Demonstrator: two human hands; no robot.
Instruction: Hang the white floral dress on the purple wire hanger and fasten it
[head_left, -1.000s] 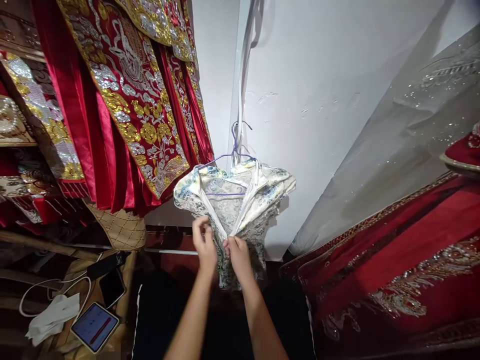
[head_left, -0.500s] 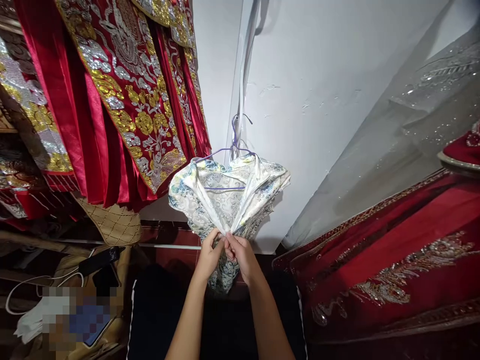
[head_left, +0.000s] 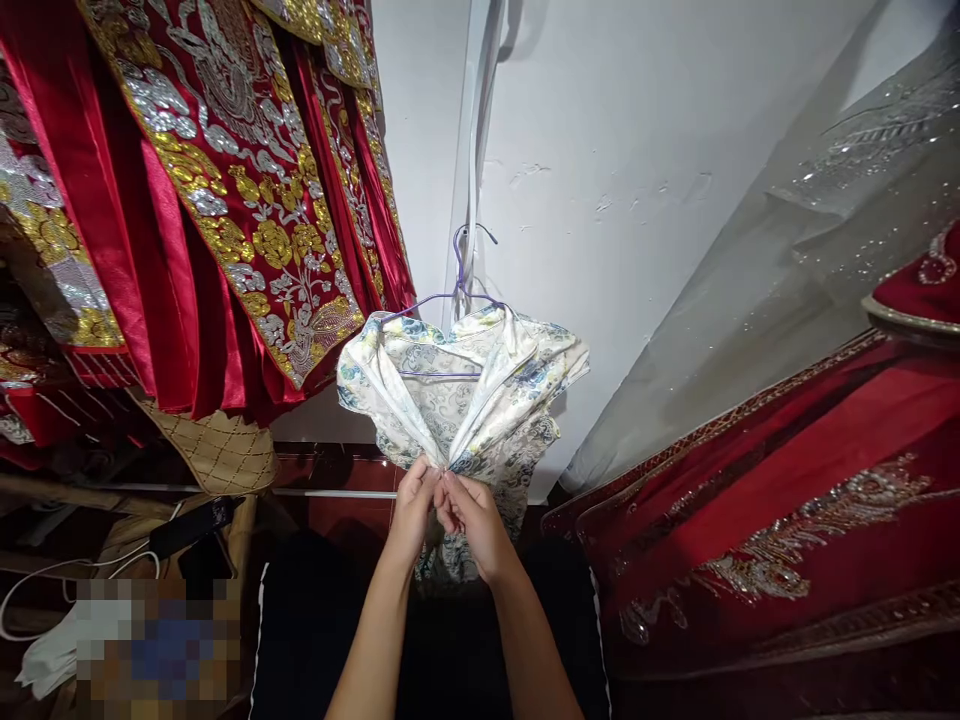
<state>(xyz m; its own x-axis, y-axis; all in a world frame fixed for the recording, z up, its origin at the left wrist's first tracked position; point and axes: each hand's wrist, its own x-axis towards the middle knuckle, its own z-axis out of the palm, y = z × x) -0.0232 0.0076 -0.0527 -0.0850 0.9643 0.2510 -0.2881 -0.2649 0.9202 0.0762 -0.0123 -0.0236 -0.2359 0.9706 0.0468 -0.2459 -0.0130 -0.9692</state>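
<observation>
Raised slightly since before, left hand [head_left: 411, 505] and right hand [head_left: 471, 518] pinch the floral dress [head_left: 465, 390] opening together; fingertips hidden in fabric.

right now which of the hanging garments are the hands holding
The white-and-blue floral satin dress on the purple wire hanger; both hands pinch its open edges together, while the red gold-embroidered robes hang untouched.

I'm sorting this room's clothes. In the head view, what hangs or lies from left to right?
Red embroidered robes → white floral dress on a purple hanger, pinched by both hands → silver beaded cloth → red embroidered cloth.
</observation>
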